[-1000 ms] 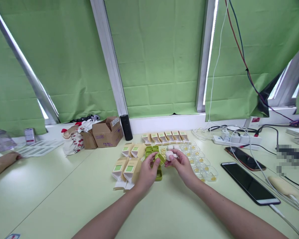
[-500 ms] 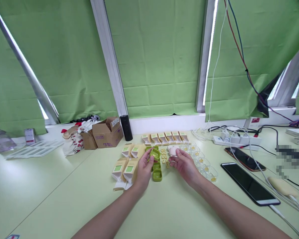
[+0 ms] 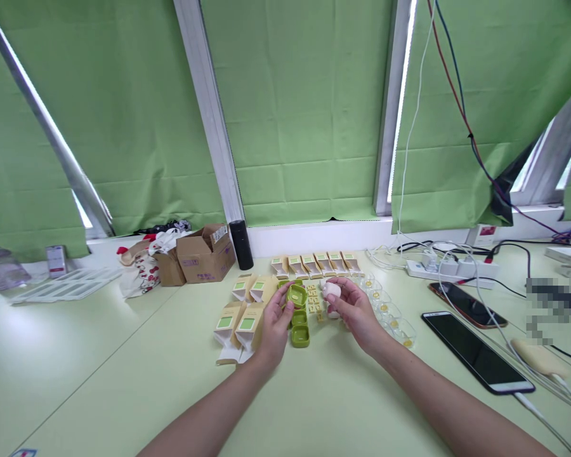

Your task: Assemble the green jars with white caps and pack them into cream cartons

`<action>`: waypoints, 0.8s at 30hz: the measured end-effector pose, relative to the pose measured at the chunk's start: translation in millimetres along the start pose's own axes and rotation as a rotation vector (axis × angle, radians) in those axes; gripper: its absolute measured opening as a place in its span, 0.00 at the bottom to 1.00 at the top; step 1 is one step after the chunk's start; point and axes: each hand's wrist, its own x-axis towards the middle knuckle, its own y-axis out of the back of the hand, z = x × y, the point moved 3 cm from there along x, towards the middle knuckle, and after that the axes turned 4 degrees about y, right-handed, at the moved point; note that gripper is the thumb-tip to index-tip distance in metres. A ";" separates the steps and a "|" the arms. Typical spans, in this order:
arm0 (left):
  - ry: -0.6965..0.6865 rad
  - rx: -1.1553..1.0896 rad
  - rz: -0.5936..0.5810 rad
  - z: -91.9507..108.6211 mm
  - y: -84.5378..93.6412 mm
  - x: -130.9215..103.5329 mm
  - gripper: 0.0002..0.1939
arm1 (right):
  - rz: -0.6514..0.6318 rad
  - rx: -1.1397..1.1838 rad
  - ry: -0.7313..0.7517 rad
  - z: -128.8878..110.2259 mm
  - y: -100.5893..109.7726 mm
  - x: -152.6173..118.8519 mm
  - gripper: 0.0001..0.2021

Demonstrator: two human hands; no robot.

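My left hand (image 3: 276, 320) is closed on a small square green tray (image 3: 296, 296), held tilted with its hollow side toward me. Beneath and in front of it, more green trays (image 3: 300, 336) stand in a column on the table. My right hand (image 3: 354, 309) pinches a small whitish-pink rounded piece (image 3: 332, 290) between thumb and fingers, a little to the right of the green tray and apart from it. Another pale piece shows just below those fingers. Between the hands lie small yellow pieces (image 3: 313, 298) in rows. Clear plastic covers with yellow spots (image 3: 394, 322) stand right of my right hand.
Open paper boxes with green labels (image 3: 247, 325) stand left of my left hand, and a row of similar boxes (image 3: 314, 265) is behind. At right lie two phones (image 3: 476, 349), cables and a power strip (image 3: 450, 271). A cardboard box (image 3: 204, 257) and black cylinder (image 3: 240, 245) stand at back left.
My right hand has lifted the pale rounded piece slightly and turned it, with the fingers now curled over its top. My left hand and the green tray have hardly moved.
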 end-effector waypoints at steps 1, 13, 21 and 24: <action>-0.001 -0.003 -0.005 1.1 -1.0 -0.5 0.31 | -0.005 -0.008 0.002 -0.2 0.0 0.1 0.24; 0.002 0.023 0.044 3.6 -0.5 -3.0 0.31 | -0.007 -0.365 0.146 -20.9 7.7 8.1 0.19; 0.006 0.043 0.035 6.3 -1.4 -4.4 0.32 | -0.330 -1.089 0.274 -28.4 7.6 3.5 0.17; 0.012 0.042 0.032 5.8 -1.8 -4.4 0.33 | -0.458 -1.263 0.193 -23.0 7.2 0.4 0.19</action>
